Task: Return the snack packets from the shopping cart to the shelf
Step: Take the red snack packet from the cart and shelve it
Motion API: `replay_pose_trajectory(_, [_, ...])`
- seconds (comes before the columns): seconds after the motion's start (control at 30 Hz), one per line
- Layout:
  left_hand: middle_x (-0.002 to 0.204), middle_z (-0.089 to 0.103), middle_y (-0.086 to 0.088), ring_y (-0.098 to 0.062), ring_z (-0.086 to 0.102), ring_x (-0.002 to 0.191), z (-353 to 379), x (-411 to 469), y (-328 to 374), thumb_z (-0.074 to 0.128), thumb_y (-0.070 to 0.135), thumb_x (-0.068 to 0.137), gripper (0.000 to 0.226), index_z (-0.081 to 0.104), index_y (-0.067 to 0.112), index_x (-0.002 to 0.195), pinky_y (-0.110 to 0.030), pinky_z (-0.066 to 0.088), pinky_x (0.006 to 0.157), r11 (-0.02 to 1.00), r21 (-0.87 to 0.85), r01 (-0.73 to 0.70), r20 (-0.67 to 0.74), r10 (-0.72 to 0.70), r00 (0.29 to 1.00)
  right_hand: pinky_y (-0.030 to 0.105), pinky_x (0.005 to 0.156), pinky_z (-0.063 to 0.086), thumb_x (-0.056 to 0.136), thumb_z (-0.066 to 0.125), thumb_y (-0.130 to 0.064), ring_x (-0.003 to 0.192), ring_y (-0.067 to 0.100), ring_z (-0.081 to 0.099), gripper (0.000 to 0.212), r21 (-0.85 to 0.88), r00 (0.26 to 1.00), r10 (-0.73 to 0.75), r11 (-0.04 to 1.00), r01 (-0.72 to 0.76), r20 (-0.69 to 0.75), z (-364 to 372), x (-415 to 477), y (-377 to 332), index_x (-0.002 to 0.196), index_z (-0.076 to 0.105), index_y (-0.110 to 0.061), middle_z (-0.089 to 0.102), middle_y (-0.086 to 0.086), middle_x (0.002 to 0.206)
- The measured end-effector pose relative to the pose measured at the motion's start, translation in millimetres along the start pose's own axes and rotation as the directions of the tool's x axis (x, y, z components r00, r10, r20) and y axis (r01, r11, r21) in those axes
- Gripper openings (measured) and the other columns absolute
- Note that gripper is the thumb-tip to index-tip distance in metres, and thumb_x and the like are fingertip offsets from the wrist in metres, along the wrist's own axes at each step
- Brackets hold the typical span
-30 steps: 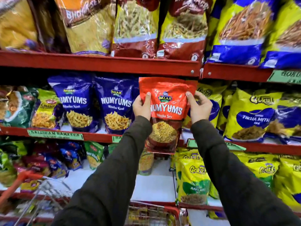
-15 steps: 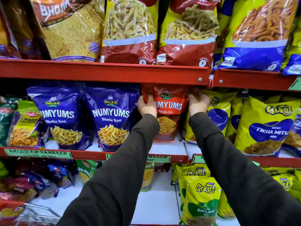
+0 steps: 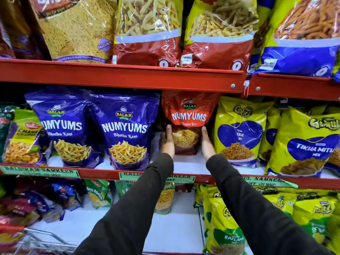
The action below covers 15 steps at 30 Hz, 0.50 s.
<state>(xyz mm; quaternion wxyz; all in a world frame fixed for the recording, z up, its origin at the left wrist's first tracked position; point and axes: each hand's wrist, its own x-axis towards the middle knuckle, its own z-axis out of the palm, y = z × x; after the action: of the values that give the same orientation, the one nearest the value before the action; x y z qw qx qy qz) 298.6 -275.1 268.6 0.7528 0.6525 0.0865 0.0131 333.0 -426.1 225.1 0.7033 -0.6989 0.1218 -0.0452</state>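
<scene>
A red-orange Numyums Bhujia Sev packet [image 3: 188, 116] stands upright on the white middle shelf [image 3: 187, 165], set back between a purple Numyums packet [image 3: 127, 126] and a yellow Gokul packet [image 3: 239, 129]. My left hand [image 3: 167, 142] presses flat against the packet's lower left side. My right hand [image 3: 207, 144] presses against its lower right side. Both hands clasp the packet between them. The packet's top reaches under the red shelf rail [image 3: 121, 76] above.
Large snack bags fill the top shelf. More purple, green and yellow packets line the middle shelf. The lower shelf [image 3: 174, 230] holds small packets left and yellow ones right. The wire shopping cart [image 3: 42, 240] edge shows at bottom left.
The red packet went from in front of the shelf into the gap and now stands on the middle shelf. My hands slid from its upper sides down to its lower sides.
</scene>
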Motion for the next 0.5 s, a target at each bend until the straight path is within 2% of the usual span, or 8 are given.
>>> replay_pose_trajectory(0.07, [0.144,0.048,-0.007,-0.030,0.046,0.130,-6.0,-1.2,-5.2,0.031,0.076,0.079,0.076,0.041,0.027,0.137,-0.048,0.033,0.114,0.997,0.079,-0.010,-0.013,0.011,1.000,0.053,0.123,0.022,0.053,0.033,-0.104,0.148,0.026,0.031,0.117,-0.020,1.000,0.003,1.000,-0.004,-0.013,-5.6,-3.3,11.2,0.150,0.026,-0.040,0.032,-0.004,0.161])
replay_pose_trajectory(0.13, [0.145,0.049,-0.009,-0.033,0.046,0.130,-12.2,-8.8,-2.9,0.035,0.066,0.086,0.066,0.041,0.025,0.137,-0.047,0.033,0.114,0.992,0.129,-0.008,-0.024,0.011,1.000,0.054,0.121,0.027,0.053,0.034,-0.104,0.144,0.028,0.037,0.115,-0.046,0.999,-0.014,0.999,0.011,-0.051,-7.4,-21.8,8.8,0.148,0.032,-0.039,0.039,-0.002,0.157])
replay_pose_trajectory(0.23, [0.145,0.048,-0.012,-0.035,0.045,0.131,-18.4,-25.4,-1.6,0.033,0.055,0.094,0.055,0.040,0.021,0.138,-0.041,0.032,0.112,0.981,0.190,-0.033,-0.030,0.040,0.999,0.051,0.118,0.032,0.061,0.036,-0.096,0.137,0.028,0.045,0.107,-0.050,0.991,-0.108,0.993,0.104,-0.085,-0.5,-71.7,-9.8,0.144,0.042,-0.028,0.049,0.005,0.149])
replay_pose_trajectory(0.27, [0.144,0.048,-0.014,-0.036,0.045,0.131,-21.0,-31.2,-1.8,0.032,0.052,0.096,0.054,0.041,0.019,0.138,-0.040,0.032,0.109,0.975,0.219,-0.047,-0.039,0.057,0.998,0.051,0.118,0.033,0.064,0.038,-0.092,0.135,0.026,0.047,0.101,-0.059,0.989,-0.124,0.991,0.120,-0.083,-1.2,-82.6,-10.0,0.139,0.047,-0.026,0.051,0.006,0.147])
replay_pose_trajectory(0.33, [0.140,0.051,-0.018,-0.036,0.047,0.128,-26.9,-42.8,-4.1,0.031,0.051,0.097,0.055,0.043,0.015,0.136,-0.038,0.034,0.105,0.959,0.275,-0.062,-0.060,0.081,0.995,0.051,0.114,0.038,0.066,0.042,-0.092,0.127,0.024,0.054,0.078,-0.067,0.989,-0.136,0.989,0.131,-0.065,-4.0,-99.6,-4.4,0.116,0.059,-0.034,0.060,0.002,0.136])
replay_pose_trajectory(0.4, [0.140,0.052,-0.018,-0.036,0.048,0.128,-31.1,-56.2,-4.5,0.031,0.050,0.097,0.055,0.043,0.013,0.136,-0.039,0.035,0.104,0.950,0.305,-0.071,-0.071,0.097,0.993,0.049,0.109,0.044,0.069,0.046,-0.090,0.118,0.022,0.060,0.063,-0.069,0.988,-0.132,0.989,0.127,-0.077,-7.4,-110.1,2.2,0.097,0.063,-0.036,0.068,-0.003,0.120])
replay_pose_trajectory(0.5, [0.140,0.052,-0.017,-0.036,0.048,0.128,-35.4,-69.3,-6.0,0.030,0.050,0.097,0.055,0.042,0.014,0.137,-0.040,0.035,0.104,0.945,0.318,-0.078,-0.065,0.104,0.992,0.038,0.100,0.044,0.084,0.045,-0.075,0.108,0.019,0.060,0.053,-0.111,0.974,-0.206,0.975,0.195,-0.091,-9.6,-135.6,-5.2,0.092,0.062,-0.026,0.067,-0.008,0.103])
